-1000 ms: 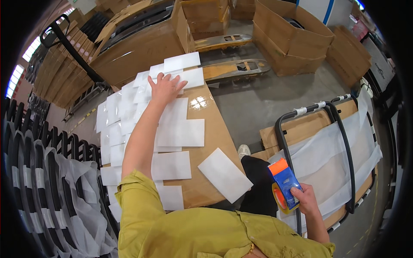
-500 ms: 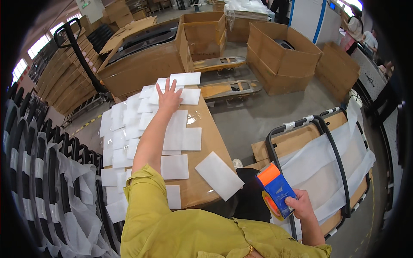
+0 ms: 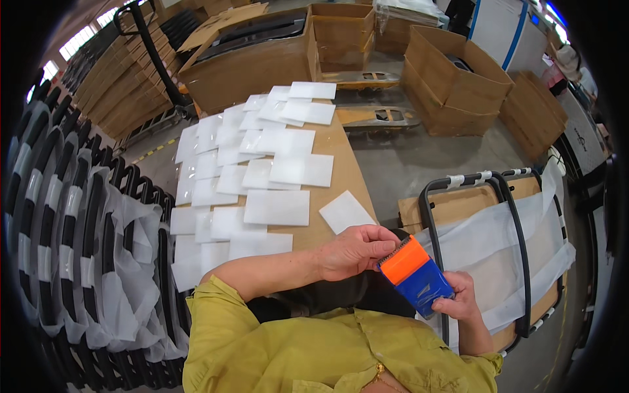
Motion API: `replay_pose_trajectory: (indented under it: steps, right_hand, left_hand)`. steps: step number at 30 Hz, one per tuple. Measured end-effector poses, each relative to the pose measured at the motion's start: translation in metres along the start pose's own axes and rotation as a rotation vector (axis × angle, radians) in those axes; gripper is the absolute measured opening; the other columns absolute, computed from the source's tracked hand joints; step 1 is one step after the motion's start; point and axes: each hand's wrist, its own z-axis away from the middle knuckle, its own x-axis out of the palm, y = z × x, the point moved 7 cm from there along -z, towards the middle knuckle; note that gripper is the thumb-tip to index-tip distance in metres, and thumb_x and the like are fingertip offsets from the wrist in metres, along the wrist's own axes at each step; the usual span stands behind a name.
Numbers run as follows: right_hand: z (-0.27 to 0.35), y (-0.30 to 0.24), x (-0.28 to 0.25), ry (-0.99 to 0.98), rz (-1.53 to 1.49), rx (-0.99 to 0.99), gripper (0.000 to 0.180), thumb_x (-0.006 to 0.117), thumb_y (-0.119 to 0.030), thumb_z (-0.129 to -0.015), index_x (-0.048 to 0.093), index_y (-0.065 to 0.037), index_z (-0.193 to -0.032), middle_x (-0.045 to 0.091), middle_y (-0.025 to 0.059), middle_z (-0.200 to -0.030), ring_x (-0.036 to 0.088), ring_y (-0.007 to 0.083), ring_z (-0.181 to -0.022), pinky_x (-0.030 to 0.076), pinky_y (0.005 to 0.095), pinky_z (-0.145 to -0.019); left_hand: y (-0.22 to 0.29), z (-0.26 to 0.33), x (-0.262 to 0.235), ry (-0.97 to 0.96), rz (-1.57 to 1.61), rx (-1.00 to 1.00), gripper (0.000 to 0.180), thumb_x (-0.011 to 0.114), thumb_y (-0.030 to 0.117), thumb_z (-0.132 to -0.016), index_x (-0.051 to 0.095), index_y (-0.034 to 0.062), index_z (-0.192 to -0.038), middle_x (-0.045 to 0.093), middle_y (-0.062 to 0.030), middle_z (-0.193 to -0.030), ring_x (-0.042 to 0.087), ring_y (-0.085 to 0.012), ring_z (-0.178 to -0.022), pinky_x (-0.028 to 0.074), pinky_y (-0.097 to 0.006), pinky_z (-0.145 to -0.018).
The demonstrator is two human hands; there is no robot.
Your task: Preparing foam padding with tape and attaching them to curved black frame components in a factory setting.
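Note:
My right hand (image 3: 458, 298) grips a blue and orange tape dispenser (image 3: 426, 285) by its lower end. The dispenser is tilted, its orange cutter end pointing up and left. My left hand (image 3: 356, 252) is at that toothed edge, thumb and fingers pinched together. Whatever they pinch is too small or hidden to make out. Left of my hands, many white foam sheets (image 3: 277, 207) lie overlapping in rows on a cardboard surface (image 3: 342, 171). A single foam sheet (image 3: 347, 211) lies apart, near its right edge, just beyond my left hand.
To my right stands a black tubular frame (image 3: 504, 196) with white wrapping (image 3: 485, 249) over brown board. Several wrapped black frames (image 3: 72, 242) stand in a row at left. Ahead are open cardboard boxes (image 3: 452, 82), pallet jack forks (image 3: 380, 118) and a pallet jack handle (image 3: 154, 59).
My left hand has come back from the far foam sheets to the dispenser's cutter edge, its spread fingers now pinched. The dispenser has turned slightly in my right hand. The view has shifted.

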Motion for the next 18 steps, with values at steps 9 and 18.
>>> replay_pose_trajectory:
  steps: [9,18]
  right_hand:
    - [0.007,-0.026,0.021,-0.059,0.093,-0.011,0.031,0.071,-0.023,-0.067,0.060,0.002,-0.082,0.058,0.0038,-0.062,0.051,0.0077,-0.053,0.040,0.0224,-0.049]
    - [0.021,-0.018,0.032,-0.090,0.069,0.216,0.033,0.070,-0.021,-0.068,0.060,0.004,-0.088,0.056,0.0015,-0.065,0.049,0.0061,-0.062,0.041,0.0216,-0.054]
  left_hand:
    - [-0.002,0.038,0.002,0.147,-0.031,0.096,0.038,0.044,0.038,-0.089,0.059,0.0026,-0.089,0.057,-0.0017,-0.075,0.051,-0.0084,-0.067,0.043,-0.023,-0.061]
    - [-0.004,0.045,-0.024,0.428,-0.453,0.234,0.014,0.057,0.015,-0.083,0.057,0.0006,-0.085,0.056,-0.0019,-0.070,0.050,-0.0071,-0.060,0.042,-0.019,-0.055]
